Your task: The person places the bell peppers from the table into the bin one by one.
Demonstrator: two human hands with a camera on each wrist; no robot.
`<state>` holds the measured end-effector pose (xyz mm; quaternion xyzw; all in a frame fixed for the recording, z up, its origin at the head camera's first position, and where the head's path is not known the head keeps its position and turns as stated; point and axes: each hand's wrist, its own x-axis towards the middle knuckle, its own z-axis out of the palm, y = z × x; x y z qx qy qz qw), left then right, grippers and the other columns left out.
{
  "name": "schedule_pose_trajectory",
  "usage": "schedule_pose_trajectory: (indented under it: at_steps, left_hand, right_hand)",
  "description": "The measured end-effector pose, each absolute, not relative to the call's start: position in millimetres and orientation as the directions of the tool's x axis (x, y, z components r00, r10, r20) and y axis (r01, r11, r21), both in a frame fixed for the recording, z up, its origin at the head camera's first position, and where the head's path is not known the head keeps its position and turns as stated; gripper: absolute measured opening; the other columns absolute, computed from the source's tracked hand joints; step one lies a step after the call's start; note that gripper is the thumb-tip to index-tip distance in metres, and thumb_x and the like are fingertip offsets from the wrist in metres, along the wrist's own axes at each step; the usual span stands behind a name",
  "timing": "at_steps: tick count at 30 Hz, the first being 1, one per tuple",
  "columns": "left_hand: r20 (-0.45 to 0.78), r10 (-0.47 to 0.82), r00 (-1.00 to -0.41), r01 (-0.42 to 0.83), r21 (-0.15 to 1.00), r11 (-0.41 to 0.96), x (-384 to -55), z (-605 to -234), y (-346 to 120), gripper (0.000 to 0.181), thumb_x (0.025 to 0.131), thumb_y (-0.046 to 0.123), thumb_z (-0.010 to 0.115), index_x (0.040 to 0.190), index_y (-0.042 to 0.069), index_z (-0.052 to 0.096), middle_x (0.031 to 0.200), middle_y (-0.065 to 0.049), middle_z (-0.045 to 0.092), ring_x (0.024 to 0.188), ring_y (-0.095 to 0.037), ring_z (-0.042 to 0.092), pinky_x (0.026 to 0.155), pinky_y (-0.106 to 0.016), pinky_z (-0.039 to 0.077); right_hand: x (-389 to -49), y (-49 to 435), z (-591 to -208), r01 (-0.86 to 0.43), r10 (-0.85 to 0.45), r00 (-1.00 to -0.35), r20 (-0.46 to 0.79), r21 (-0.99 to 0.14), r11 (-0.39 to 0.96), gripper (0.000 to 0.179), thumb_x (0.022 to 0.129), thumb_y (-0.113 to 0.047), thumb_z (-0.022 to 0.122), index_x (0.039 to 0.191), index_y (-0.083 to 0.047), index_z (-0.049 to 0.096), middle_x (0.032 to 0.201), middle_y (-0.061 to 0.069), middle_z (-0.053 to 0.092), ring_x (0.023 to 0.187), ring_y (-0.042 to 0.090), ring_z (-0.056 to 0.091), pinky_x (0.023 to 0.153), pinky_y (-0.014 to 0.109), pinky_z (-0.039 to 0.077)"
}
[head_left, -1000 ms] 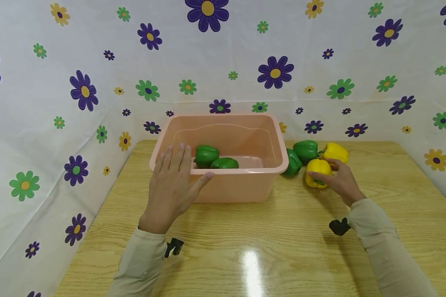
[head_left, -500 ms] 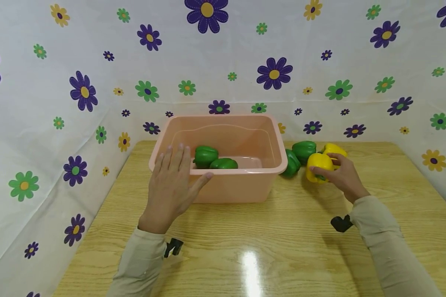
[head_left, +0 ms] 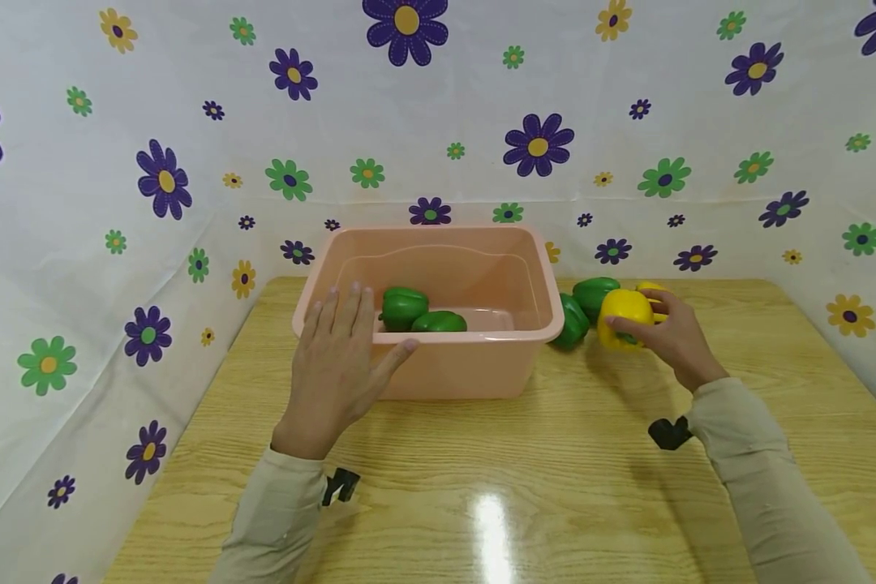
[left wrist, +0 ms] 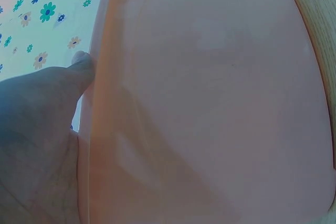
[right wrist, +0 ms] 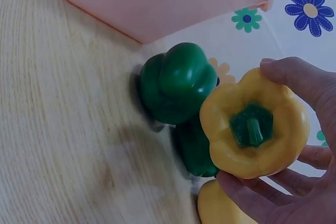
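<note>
My right hand (head_left: 677,337) grips a yellow bell pepper (right wrist: 257,124) between thumb and fingers, its green stem facing the wrist camera. In the head view this pepper overlaps a second yellow bell pepper (right wrist: 220,205) behind it. Two green bell peppers (right wrist: 178,83) (head_left: 594,298) lie on the table just left of that hand. My left hand (head_left: 334,369) lies flat with straight fingers over the near left rim of a pink plastic tub (head_left: 482,365). Inside the tub are two green bell peppers (head_left: 405,308) (head_left: 440,322), the front one partly hidden by the rim.
The wooden table (head_left: 438,462) extends in front of the tub and to its right. A white cloth with printed flowers (head_left: 438,105) hangs behind the table and along its sides. Black wrist mounts (head_left: 670,434) stick out from both sleeves.
My right hand has lifted the yellow bell pepper slightly up and back, so it covers more of the other yellow pepper. The left hand has stayed on the tub's rim.
</note>
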<state>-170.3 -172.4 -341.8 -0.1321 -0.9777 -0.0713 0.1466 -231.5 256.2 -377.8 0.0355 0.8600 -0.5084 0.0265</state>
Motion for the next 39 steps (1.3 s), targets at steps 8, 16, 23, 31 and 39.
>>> schedule_pose_trajectory:
  at_steps: [8, 16, 23, 31, 39]
  left_hand:
    - [0.321, 0.245, -0.915, 0.286, 0.086, 0.954, -170.6, -341.9, -171.5, 0.095, 0.098, 0.068, 0.046, 0.156, -0.006, 0.028, 0.163, -0.023, 0.026, 0.151, -0.043, 0.018, 0.124, -0.051, 0.011]
    - [0.313, 0.243, -0.918, 0.285, 0.095, 0.954, -170.7, -341.7, -171.6, 0.095, 0.099, 0.068, 0.044, 0.157, -0.005, 0.027, 0.164, -0.022, 0.025, 0.152, -0.042, 0.015, 0.124, -0.05, 0.009]
    - [0.306, 0.244, -0.92, 0.287, 0.104, 0.952, -170.7, -341.4, -171.5, 0.096, 0.099, 0.069, 0.042, 0.158, -0.005, 0.025, 0.165, -0.021, 0.021, 0.153, -0.042, 0.013, 0.125, -0.05, 0.008]
    - [0.324, 0.246, -0.913, 0.286, 0.082, 0.955, -170.2, -342.5, -172.6, 0.095, 0.099, 0.067, 0.044, 0.157, -0.006, 0.027, 0.163, -0.023, 0.026, 0.151, -0.044, 0.018, 0.124, -0.051, 0.011]
    - [0.322, 0.241, -0.916, 0.28, 0.079, 0.957, -169.7, -341.8, -172.5, 0.095, 0.099, 0.068, 0.045, 0.156, -0.006, 0.028, 0.163, -0.023, 0.025, 0.151, -0.044, 0.018, 0.124, -0.051, 0.011]
  right_hand:
    - [-232.2, 254.0, -370.1, 0.07, 0.039, -0.998, -0.059, -0.88, 0.47, 0.092, 0.093, -0.044, 0.073, 0.158, 0.0, 0.026, 0.156, 0.031, 0.029, 0.135, 0.046, 0.04, 0.107, 0.054, 0.045]
    - [-232.0, 250.6, -360.2, 0.058, 0.043, -0.998, -0.043, -0.882, 0.468, 0.093, 0.093, -0.046, 0.073, 0.159, -0.001, 0.024, 0.157, 0.031, 0.029, 0.133, 0.045, 0.043, 0.105, 0.05, 0.048]
    - [-228.2, 244.9, -350.6, 0.036, 0.064, -0.998, -0.007, -0.887, 0.461, 0.094, 0.091, -0.049, 0.074, 0.158, -0.003, 0.027, 0.156, 0.028, 0.032, 0.13, 0.044, 0.046, 0.094, 0.035, 0.055]
    - [-229.1, 235.4, -343.0, 0.01, 0.065, -0.998, 0.022, -0.893, 0.451, 0.092, 0.091, -0.049, 0.074, 0.158, -0.005, 0.03, 0.154, 0.026, 0.035, 0.127, 0.041, 0.047, 0.102, 0.045, 0.05]
    - [-231.0, 228.1, -335.5, -0.018, 0.051, -0.998, 0.046, -0.896, 0.444, 0.091, 0.091, -0.049, 0.073, 0.158, -0.005, 0.029, 0.156, 0.026, 0.034, 0.128, 0.041, 0.046, 0.107, 0.055, 0.045]
